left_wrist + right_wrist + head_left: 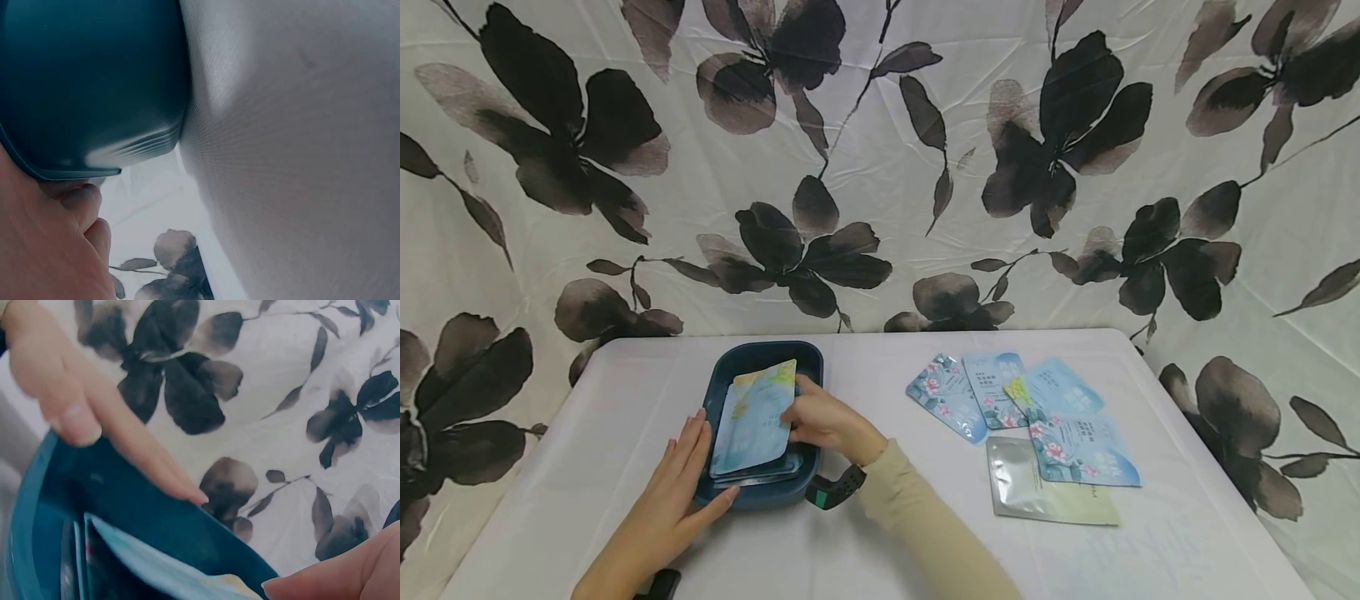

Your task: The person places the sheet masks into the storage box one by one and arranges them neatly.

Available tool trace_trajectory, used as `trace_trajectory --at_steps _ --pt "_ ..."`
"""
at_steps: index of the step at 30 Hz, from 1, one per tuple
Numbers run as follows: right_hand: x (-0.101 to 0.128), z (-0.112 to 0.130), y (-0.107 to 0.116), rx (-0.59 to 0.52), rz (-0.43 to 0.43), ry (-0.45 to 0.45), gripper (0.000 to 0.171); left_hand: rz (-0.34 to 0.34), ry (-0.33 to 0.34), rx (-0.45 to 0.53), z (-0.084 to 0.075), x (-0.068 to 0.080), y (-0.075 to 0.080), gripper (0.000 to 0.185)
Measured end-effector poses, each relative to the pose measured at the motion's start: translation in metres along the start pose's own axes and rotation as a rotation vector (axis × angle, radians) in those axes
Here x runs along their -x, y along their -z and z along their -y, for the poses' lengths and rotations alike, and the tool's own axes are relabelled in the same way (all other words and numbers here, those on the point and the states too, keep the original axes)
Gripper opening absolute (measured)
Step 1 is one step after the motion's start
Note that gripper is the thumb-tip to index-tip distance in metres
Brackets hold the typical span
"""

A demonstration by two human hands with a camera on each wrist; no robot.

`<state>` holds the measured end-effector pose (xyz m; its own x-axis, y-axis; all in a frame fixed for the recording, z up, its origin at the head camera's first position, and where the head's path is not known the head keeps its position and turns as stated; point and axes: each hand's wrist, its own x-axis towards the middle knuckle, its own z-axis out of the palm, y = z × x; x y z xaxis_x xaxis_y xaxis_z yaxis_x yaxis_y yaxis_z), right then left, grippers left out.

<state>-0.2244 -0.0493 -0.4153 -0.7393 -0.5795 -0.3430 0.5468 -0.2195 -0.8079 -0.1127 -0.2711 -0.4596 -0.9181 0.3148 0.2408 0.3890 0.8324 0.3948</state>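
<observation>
Your right hand (829, 421) pinches a blue packet (754, 421) in the tub (775, 498); your left hand (668, 496), fingers extended, touches its side.

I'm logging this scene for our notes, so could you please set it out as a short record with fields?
container: dark blue bin on a white table
left hand: fingers extended, resting against the bin's left side
right hand: reaches in over the bin's right side, holding the top packet by its right edge
under top packet: more packets, count unclear
right of bin: overlapping blue packets and one silvery-green packet
backdrop: white floral cloth
</observation>
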Motion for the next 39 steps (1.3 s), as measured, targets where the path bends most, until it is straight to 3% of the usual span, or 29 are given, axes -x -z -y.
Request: trace_trajectory --at_steps 4,9,19,25,33,39 --pt "-0.001 -0.004 -0.002 -0.072 -0.024 -0.015 0.09 -0.003 -0.003 -0.001 0.0 -0.001 0.0 0.097" --pt "0.0 -0.006 -0.004 -0.12 -0.023 0.0 0.087 -0.009 -0.01 -0.003 0.0 -0.002 -0.002 0.097" --pt "0.008 -0.002 -0.008 -0.085 -0.072 0.045 0.083 -0.013 -0.008 -0.005 -0.003 -0.003 -0.002 0.098" --pt "0.016 -0.001 -0.003 -0.004 -0.048 0.061 0.078 -0.011 0.002 -0.007 -0.003 -0.002 -0.003 0.097" --pt "0.032 0.006 0.012 -0.003 -0.004 0.11 0.07 -0.023 0.001 -0.004 -0.003 -0.003 -0.003 0.097" --pt "0.047 0.013 0.033 0.029 0.084 0.166 0.059 -0.005 0.017 -0.017 -0.003 -0.003 0.0 0.098"
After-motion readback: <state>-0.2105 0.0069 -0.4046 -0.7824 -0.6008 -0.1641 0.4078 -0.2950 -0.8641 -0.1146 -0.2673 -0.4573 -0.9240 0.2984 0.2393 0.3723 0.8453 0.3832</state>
